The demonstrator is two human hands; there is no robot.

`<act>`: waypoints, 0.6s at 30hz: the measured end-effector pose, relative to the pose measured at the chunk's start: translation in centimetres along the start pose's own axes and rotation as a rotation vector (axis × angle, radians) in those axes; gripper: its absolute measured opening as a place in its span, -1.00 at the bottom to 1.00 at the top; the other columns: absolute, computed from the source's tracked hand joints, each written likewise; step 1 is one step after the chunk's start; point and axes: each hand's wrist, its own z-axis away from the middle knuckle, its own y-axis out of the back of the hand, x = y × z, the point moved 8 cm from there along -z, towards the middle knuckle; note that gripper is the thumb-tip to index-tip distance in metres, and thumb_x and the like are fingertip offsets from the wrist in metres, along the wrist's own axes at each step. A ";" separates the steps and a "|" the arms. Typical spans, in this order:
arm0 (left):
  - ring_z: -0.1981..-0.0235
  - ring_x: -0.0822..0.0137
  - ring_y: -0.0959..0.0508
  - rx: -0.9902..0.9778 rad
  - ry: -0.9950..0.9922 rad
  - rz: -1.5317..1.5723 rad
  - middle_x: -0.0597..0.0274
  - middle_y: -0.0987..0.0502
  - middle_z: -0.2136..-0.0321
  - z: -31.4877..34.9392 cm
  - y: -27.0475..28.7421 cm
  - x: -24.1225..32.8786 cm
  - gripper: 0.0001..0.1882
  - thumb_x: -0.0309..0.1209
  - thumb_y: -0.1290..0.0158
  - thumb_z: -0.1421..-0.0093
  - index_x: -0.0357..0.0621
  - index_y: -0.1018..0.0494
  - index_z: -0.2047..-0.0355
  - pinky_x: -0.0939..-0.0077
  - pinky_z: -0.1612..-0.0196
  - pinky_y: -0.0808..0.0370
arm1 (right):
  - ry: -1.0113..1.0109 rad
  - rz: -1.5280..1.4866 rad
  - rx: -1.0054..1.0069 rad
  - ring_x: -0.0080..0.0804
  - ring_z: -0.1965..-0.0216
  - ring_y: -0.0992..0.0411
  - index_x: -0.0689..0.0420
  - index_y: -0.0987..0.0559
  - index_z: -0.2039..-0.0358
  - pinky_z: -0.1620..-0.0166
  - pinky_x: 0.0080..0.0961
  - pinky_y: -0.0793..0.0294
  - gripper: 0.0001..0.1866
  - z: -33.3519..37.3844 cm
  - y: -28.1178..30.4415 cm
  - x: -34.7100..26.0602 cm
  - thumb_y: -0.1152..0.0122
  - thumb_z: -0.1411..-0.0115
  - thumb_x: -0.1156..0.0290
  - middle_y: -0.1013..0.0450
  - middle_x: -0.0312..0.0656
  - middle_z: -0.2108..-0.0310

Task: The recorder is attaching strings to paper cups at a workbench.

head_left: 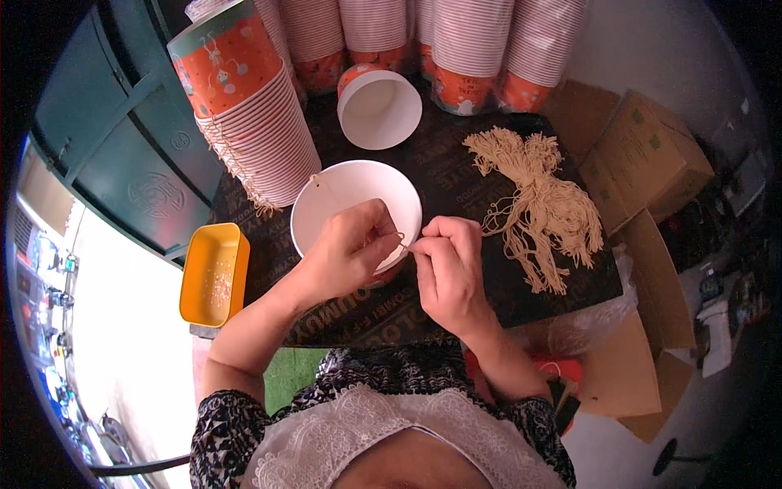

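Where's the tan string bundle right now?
Head view: the tan string bundle lies on the right side of the black tabletop, between the right hand and the cardboard boxes.

daylight glare whitens the left; dark edges bend.

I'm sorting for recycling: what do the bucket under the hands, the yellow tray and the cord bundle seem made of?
Bucket: probably coated paperboard, smooth and white inside, with a thin wall.
Yellow tray: likely plastic, slight sheen, given its even colour and rounded corners.
Cord bundle: matt, perhaps cotton, by its soft, loose strands; synthetic possible.
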 end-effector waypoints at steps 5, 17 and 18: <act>0.55 0.19 -0.52 0.007 0.092 -0.017 0.01 -0.49 0.60 -0.3 0.2 -0.5 -0.88 -0.52 -0.10 -0.13 -0.31 -0.40 0.45 0.33 0.48 -0.41 | 0.037 0.051 -0.046 -0.10 0.14 -0.32 0.25 -0.45 0.33 0.09 -0.25 -0.36 -0.80 1.2 0.1 -0.5 -0.18 0.00 0.71 -0.31 -0.08 0.20; 0.51 -0.02 -0.58 0.072 -0.008 -0.166 -0.11 -0.52 0.58 -1.2 0.7 0.4 -0.86 -0.49 -0.11 -0.10 -0.36 -0.45 0.47 0.26 0.43 -0.46 | -0.440 -0.439 0.017 -0.44 0.25 -0.39 0.29 -0.50 0.19 0.18 -0.55 -0.39 -0.86 5.1 -2.1 5.4 0.00 -0.32 0.52 -0.43 -0.18 0.25; 0.51 0.01 -0.58 0.059 0.013 -0.169 -0.10 -0.53 0.58 -1.2 0.7 0.5 -0.86 -0.48 -0.12 -0.10 -0.37 -0.46 0.46 0.26 0.44 -0.46 | -0.650 -0.656 0.040 -0.52 0.24 -0.38 0.28 -0.50 0.16 0.17 -0.57 -0.39 -0.80 6.2 -2.9 6.5 0.06 -0.39 0.44 -0.45 -0.22 0.24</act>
